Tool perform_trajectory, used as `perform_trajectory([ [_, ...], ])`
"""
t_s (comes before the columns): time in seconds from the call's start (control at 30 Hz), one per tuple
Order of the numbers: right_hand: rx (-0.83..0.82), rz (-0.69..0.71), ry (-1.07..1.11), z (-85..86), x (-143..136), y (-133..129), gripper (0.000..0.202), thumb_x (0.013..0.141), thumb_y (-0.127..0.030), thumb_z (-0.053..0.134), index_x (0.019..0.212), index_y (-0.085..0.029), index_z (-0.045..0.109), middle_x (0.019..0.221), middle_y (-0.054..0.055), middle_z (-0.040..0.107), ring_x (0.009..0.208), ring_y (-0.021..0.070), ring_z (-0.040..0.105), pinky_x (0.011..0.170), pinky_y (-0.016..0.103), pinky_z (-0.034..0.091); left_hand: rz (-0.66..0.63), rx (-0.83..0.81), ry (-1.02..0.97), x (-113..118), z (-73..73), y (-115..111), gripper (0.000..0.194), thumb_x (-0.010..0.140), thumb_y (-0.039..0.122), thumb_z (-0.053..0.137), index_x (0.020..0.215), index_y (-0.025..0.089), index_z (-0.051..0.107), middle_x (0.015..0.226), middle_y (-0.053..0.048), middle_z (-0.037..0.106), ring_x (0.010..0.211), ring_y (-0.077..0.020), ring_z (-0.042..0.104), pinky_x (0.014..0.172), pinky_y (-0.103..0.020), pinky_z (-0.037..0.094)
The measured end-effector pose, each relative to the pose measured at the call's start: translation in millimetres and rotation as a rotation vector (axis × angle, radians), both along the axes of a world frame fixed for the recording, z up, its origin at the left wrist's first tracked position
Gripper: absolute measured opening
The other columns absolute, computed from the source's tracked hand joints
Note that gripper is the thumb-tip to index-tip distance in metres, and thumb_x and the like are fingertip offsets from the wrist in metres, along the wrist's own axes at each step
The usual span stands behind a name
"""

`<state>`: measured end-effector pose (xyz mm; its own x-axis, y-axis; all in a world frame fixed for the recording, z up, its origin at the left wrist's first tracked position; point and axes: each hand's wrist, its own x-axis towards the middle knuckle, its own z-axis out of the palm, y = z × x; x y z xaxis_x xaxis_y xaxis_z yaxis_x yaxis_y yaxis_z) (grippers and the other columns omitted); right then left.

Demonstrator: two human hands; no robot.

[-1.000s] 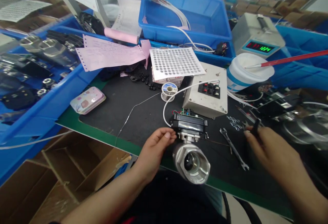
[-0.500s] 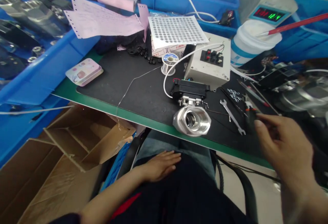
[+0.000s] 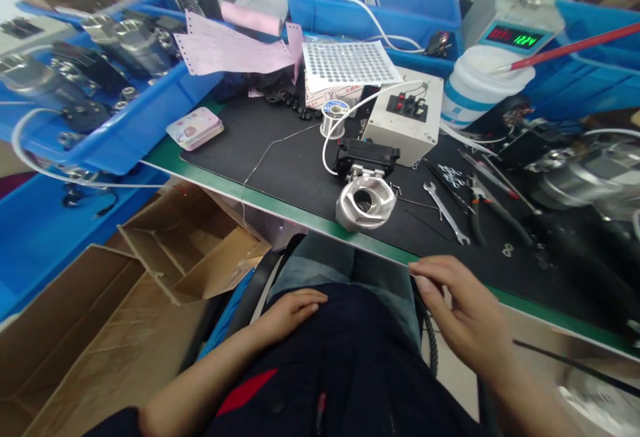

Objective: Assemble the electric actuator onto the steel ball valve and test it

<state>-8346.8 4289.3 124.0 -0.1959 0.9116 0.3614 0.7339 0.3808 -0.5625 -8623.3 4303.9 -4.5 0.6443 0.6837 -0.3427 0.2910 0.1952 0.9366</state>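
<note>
Silvery valve point(image 3: 354, 207), open end foremost

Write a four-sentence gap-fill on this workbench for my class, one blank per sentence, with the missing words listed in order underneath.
1. Of the bare left hand and the bare right hand, the one nearer the silver metal spanner is the ____ one.
2. The silver metal valve carries a box-shaped housing coloured ____.
3. The boxy pale grey meter shows some red digits and some ____ digits.
4. The white plastic bucket has a ____ band.

Missing words: right; black; green; blue.
</note>
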Motion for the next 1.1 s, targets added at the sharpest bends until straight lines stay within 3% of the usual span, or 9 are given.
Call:
perform_trajectory([
  [0.17, -0.076, 0.065, 0.097, -1.5, -19, 9, 0.016, 0.09, -0.015, 0.049, 0.102, -0.021, 0.057, 0.091, 0.005, 0.059, 0.084, 0.0161, 0.059, 0.067, 0.026, 0.049, -0.055, -0.014, 0.02, -5, -1.8, 17, 0.025, 0.087, 0.035, 0.049, 0.099, 0.027, 0.07, 0.104, -0.005, 0.07, 0.1, -0.019, 0.062, 0.094, -0.033, 0.041],
  [0.33, -0.088, -0.031, 0.124, -0.9, -12, 15, 0.012, 0.09, -0.019, 0.05, 0.096, -0.022, 0.06, 0.088, 0.003, 0.061, 0.082, 0.0146, 0.06, 0.069, 0.025, 0.049, -0.144, -0.006, 0.047, -4, -12.0, 31, 0.017, 0.076, 0.021, 0.061, 0.089, 0.023, 0.072, 0.091, -0.003, 0.069, 0.085, -0.0181, 0.064, 0.08, -0.029, 0.047],
  [0.43, -0.1, -0.101, 0.144, 1.1, -7, 18, 0.011, 0.09, -0.022, 0.051, 0.096, -0.024, 0.06, 0.088, 0.002, 0.061, 0.079, 0.0139, 0.06, 0.069, 0.024, 0.05, -0.074, 0.036, 0.125, -1, -12.9, 34, 0.012, 0.07, 0.014, 0.064, 0.08, 0.017, 0.072, 0.079, -0.004, 0.068, 0.073, -0.0183, 0.063, 0.07, -0.029, 0.049],
  [0.5, -0.114, -0.15, 0.161, 6.5, -6, 21, 0.011, 0.09, -0.024, 0.052, 0.096, -0.025, 0.061, 0.088, 0.001, 0.062, 0.076, 0.013, 0.06, 0.07, 0.023, 0.05, 0.035, 0.083, 0.162, -2, 4.6, 36, 0.014, 0.076, 0.016, 0.061, 0.087, 0.016, 0.07, 0.085, -0.006, 0.068, 0.078, -0.018, 0.063, 0.071, -0.029, 0.05],
  [0.57, -0.133, -0.198, 0.199, 15.7, -8, 28, 0.011, 0.09, -0.025, 0.052, 0.096, -0.026, 0.061, 0.088, 0.0, 0.062, 0.073, 0.0118, 0.06, 0.07, 0.021, 0.051, 0.171, 0.197, 0.139, -3, 38.0, 40, 0.018, 0.084, 0.021, 0.056, 0.1, 0.019, 0.065, 0.095, -0.005, 0.067, 0.084, -0.0156, 0.062, 0.076, -0.028, 0.051],
  [0.67, -0.134, -0.207, 0.258, 34.4, -15, 44, 0.01, 0.089, -0.026, 0.054, 0.096, -0.027, 0.061, 0.089, -0.001, 0.062, 0.074, 0.0118, 0.06, 0.07, 0.02, 0.051, 0.371, 0.658, -0.106, 1, 98.7, 56, 0.029, 0.082, 0.016, 0.063, 0.109, 0.025, 0.059, 0.093, 0.0, 0.068, 0.077, -0.0102, 0.064, 0.073, -0.022, 0.053],
  [0.77, -0.111, -0.076, 0.255, 54.7, -28, 65, 0.01, 0.088, -0.024, 0.056, 0.096, -0.027, 0.06, 0.092, 0.0, 0.062, 0.083, 0.013, 0.06, 0.072, 0.02, 0.05, 0.416, 0.859, -0.228, 15, 143.9, 79, 0.042, 0.079, 0.015, 0.066, 0.117, 0.025, 0.051, 0.092, 0.0, 0.067, 0.078, -0.0097, 0.065, 0.073, -0.021, 0.055],
  [0.9, -0.152, 0.132, 0.261, 78.8, -45, 92, 0.012, 0.09, -0.021, 0.054, 0.099, -0.026, 0.059, 0.092, -0.001, 0.059, 0.085, 0.0108, 0.057, 0.071, 0.019, 0.046, 0.392, 1.047, -0.227, 37, 172.9, 107, 0.04, 0.08, 0.016, 0.066, 0.115, 0.02, 0.049, 0.088, -0.001, 0.067, 0.076, -0.0107, 0.065, 0.072, -0.022, 0.055],
  [1.1, -0.267, 0.231, 0.336, 96.7, -51, 116, 0.008, 0.091, -0.02, 0.053, 0.089, -0.021, 0.061, 0.085, -0.001, 0.057, 0.082, 0.0097, 0.055, 0.073, 0.02, 0.042, 0.368, 1.297, -0.163, 47, 191.5, 130, 0.031, 0.08, 0.018, 0.066, 0.106, 0.015, 0.05, 0.079, -0.003, 0.067, 0.071, -0.0124, 0.063, 0.066, -0.023, 0.055],
])
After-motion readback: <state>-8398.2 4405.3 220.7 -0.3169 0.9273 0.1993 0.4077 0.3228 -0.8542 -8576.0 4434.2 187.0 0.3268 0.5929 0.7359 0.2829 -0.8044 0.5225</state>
